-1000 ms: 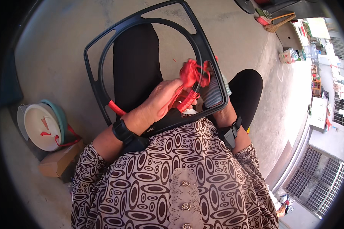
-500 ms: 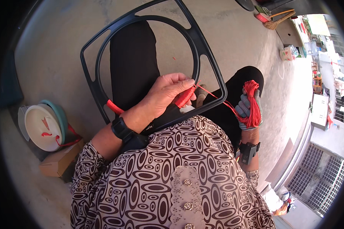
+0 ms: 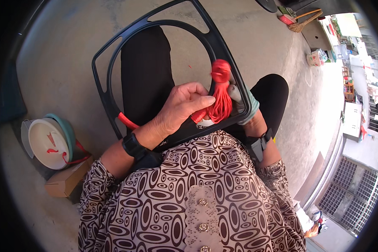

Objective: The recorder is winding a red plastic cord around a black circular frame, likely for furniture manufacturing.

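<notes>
A black frame (image 3: pixel 97 77) with a round inner ring lies across my lap. Red cord is wound round the ring in one stretch (image 3: pixel 127 121) at the left and in another (image 3: pixel 198 115) beside my left hand. My bare left hand (image 3: pixel 185 103) is closed on the ring there, thumb over its top; its fingertips are partly hidden. My right hand (image 3: pixel 238 98), in a grey-green glove, reaches beneath the frame's right side and holds a looped bundle of red cord (image 3: pixel 221 92). The bundle shows above the ring, slightly blurred, and covers some of the winding and glove.
On the floor at the left stand a cream basin (image 3: pixel 44 145) with red scraps in it, a teal basin (image 3: pixel 67 130) behind it and a cardboard box (image 3: pixel 67 180). Brooms (image 3: pixel 305 23) lie at the far right, near a patterned bucket (image 3: pixel 315 59).
My right hand has brought the cord bundle leftward from beside my right knee to the ring, reaching under the frame's side. My left hand keeps its place, and the frame has shifted slightly.
</notes>
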Demonstrator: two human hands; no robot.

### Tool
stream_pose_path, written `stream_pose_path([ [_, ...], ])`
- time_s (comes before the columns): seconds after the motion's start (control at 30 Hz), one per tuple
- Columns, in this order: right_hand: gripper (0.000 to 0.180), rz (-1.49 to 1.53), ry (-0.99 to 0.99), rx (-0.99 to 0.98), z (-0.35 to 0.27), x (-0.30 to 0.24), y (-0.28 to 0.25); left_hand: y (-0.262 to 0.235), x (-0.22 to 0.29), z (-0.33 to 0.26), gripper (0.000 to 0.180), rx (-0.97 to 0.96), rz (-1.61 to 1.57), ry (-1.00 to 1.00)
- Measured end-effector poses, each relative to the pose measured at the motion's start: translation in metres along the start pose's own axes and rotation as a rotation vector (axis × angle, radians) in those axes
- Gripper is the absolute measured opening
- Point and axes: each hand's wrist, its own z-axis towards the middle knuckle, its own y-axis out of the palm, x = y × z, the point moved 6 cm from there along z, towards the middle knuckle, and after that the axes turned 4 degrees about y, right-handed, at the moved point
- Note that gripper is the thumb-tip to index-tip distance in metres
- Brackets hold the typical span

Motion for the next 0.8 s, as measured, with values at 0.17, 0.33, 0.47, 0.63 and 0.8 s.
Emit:
stream_pose_path([
  [0.17,0.064,0.486,0.362,-0.367,0.02,0.024,0.021,-0.002,-0.001,0.0,0.033,0.043,-0.063,-0.073],
  [0.33,0.046,0.097,0.044,-0.176,0.024,0.018,0.017,-0.002,-0.006,0.0,0.041,0.061,-0.161,-0.162],
  [0.47,0.043,0.488,0.167,0.299,0.029,0.024,-0.017,-0.005,-0.015,-0.004,0.039,0.093,-0.294,-0.285],
  [0.63,0.037,0.598,-0.159,0.425,-0.01,-0.008,-0.08,0.001,-0.011,0.0,0.039,-0.078,-0.22,-0.274],
  [0.8,0.043,0.64,-0.158,0.11,-0.057,-0.008,-0.068,0.002,-0.008,-0.001,0.035,-0.013,-0.13,-0.267],
])
